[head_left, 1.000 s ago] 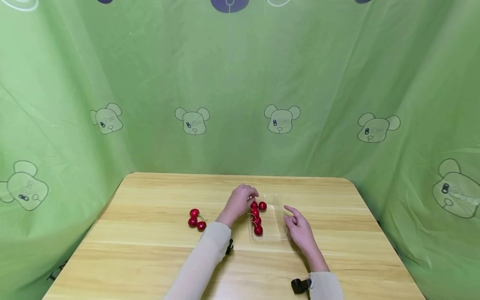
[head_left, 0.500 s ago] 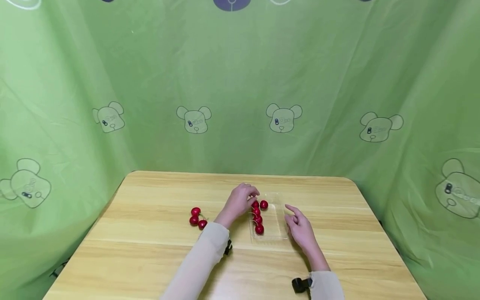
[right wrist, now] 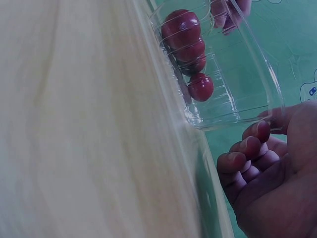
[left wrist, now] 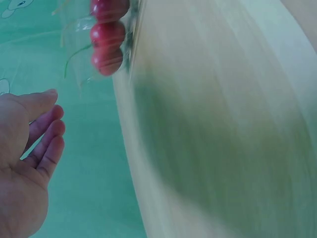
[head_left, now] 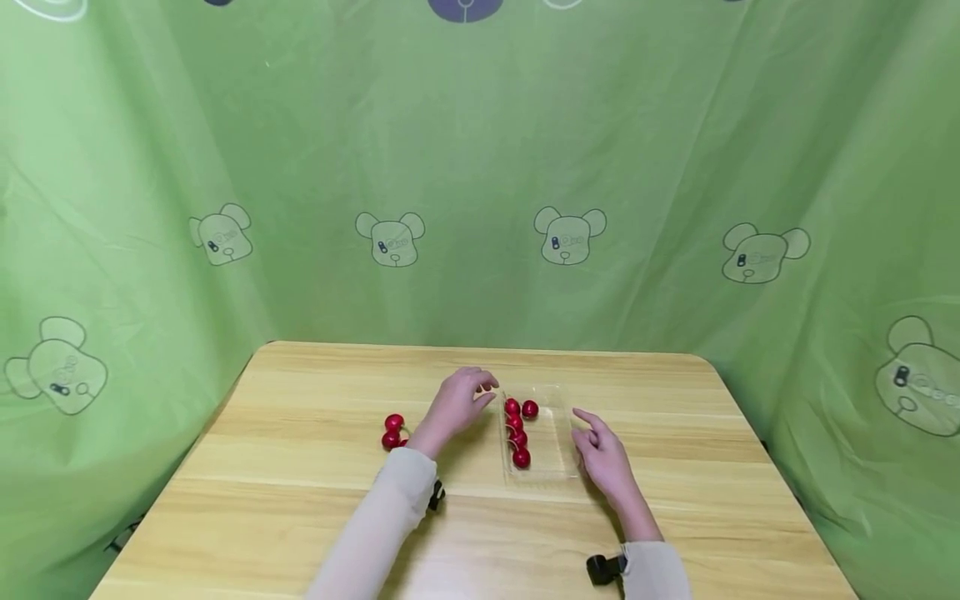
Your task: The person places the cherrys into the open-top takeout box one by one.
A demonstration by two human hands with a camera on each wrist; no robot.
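Note:
My left hand (head_left: 456, 407) is just left of a clear plastic tray (head_left: 551, 454), apart from it, its fingers loosely bent and holding nothing. Inside the tray, several red cherries (head_left: 517, 437) form a column along the left side, with green stems visible in the left wrist view. One more cherry (head_left: 530, 409) lies beside the far end of that column. My right hand (head_left: 603, 458) is at the tray's right side, index finger extended; in the right wrist view its fingertips (right wrist: 257, 130) are at the tray's edge. Whether they press on it is unclear.
Left of my left forearm, cherries (head_left: 392, 437) lie on the wooden table (head_left: 300, 500), one partly hidden by the sleeve. A green curtain (head_left: 472, 308) with bear-head drawings hangs behind the table. Each wrist carries a black camera (head_left: 603, 570).
My left hand has drawn back leftward from the tray's far left corner, uncovering the top of the cherry column. My right hand has stayed by the tray.

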